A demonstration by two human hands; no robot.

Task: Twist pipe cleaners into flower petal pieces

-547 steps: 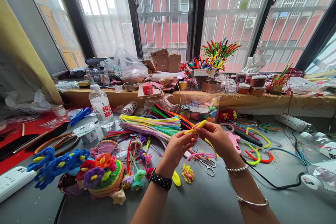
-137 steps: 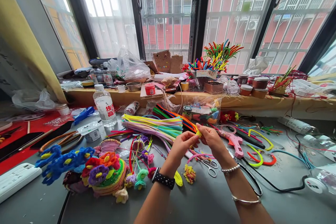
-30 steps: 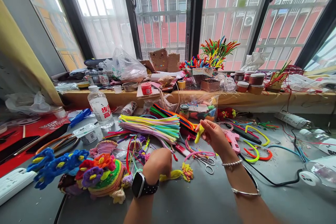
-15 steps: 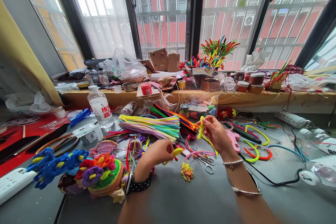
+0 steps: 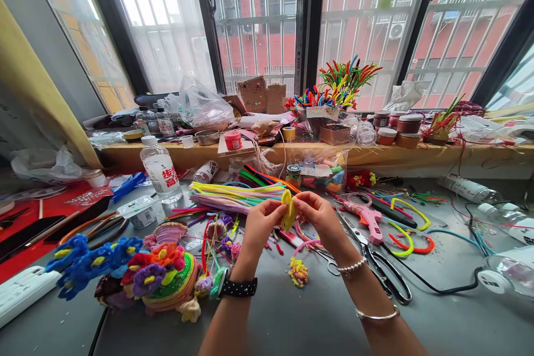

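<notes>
Before me, both hands meet at a looped piece of yellow pipe cleaner (image 5: 287, 210). My left hand (image 5: 263, 228) pinches it from the left, thumb against fingers. From the right, my right hand (image 5: 321, 221) grips its other side between thumb and fingertips. Whether it is one piece or two pressed together I cannot make out. Just behind the hands lies a bundle of pastel pipe cleaners (image 5: 225, 194). Below them on the grey table is a small yellow and pink fuzzy clump (image 5: 297, 272).
Large scissors (image 5: 377, 261) and a pink glue gun (image 5: 369, 219) lie right of my right hand. Fuzzy blue flowers (image 5: 92, 261) and a colourful pipe-cleaner piece (image 5: 179, 283) sit at left. A water bottle (image 5: 161, 172) stands behind; a cluttered ledge (image 5: 267, 153) runs below the window.
My right hand has moved left and my left hand slightly up, bringing their yellow pieces together. The large scissors, hidden before by my right arm, now show.
</notes>
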